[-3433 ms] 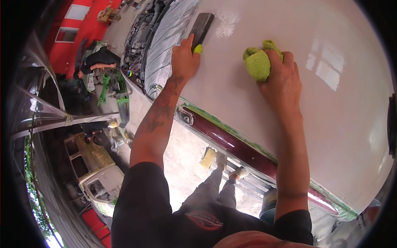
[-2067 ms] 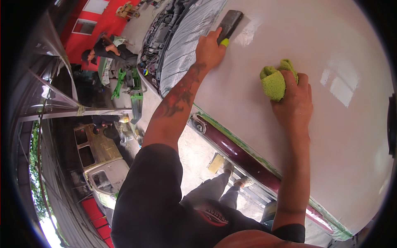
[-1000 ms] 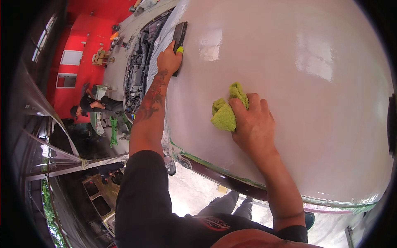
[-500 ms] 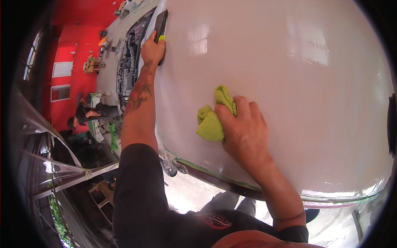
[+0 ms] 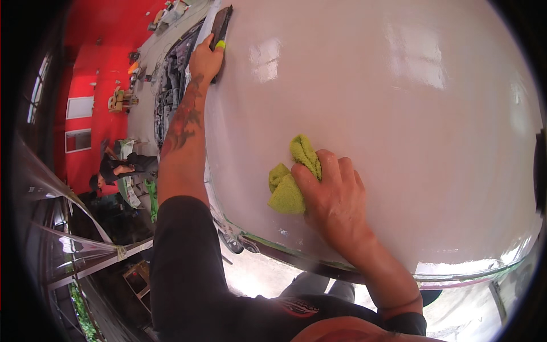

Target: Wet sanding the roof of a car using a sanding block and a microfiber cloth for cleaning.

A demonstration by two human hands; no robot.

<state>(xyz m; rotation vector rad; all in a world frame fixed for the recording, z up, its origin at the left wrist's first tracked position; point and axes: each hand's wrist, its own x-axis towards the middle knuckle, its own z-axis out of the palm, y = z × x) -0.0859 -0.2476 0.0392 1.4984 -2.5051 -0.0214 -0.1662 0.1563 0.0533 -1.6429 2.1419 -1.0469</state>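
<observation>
In front of me curves a wet, glossy, pale grey-pink car panel (image 5: 364,114). At its far left edge my left hand (image 5: 205,61) grips a long, narrow dark sanding block (image 5: 221,24), which lies along the edge. A small bright yellow-green patch shows at the left thumb; I cannot tell what it is. Nearer to me, my right hand (image 5: 336,196) is closed around a bunched yellow-green cloth (image 5: 288,194). Folds of the cloth stick out on the left of the fingers, and it rests on or just over the panel.
Left of the panel lies an open engine bay (image 5: 168,85). Beyond it a person in dark clothes (image 5: 117,168) bends near a green stand (image 5: 151,196), before a red wall (image 5: 105,68). Clear plastic sheeting (image 5: 80,239) hangs at the lower left. The panel's near edge (image 5: 319,262) runs close to my body.
My left hand has slid the sanding block a little farther away along the panel's left edge. The view has shifted slightly; my right hand keeps the cloth at nearly the same spot.
</observation>
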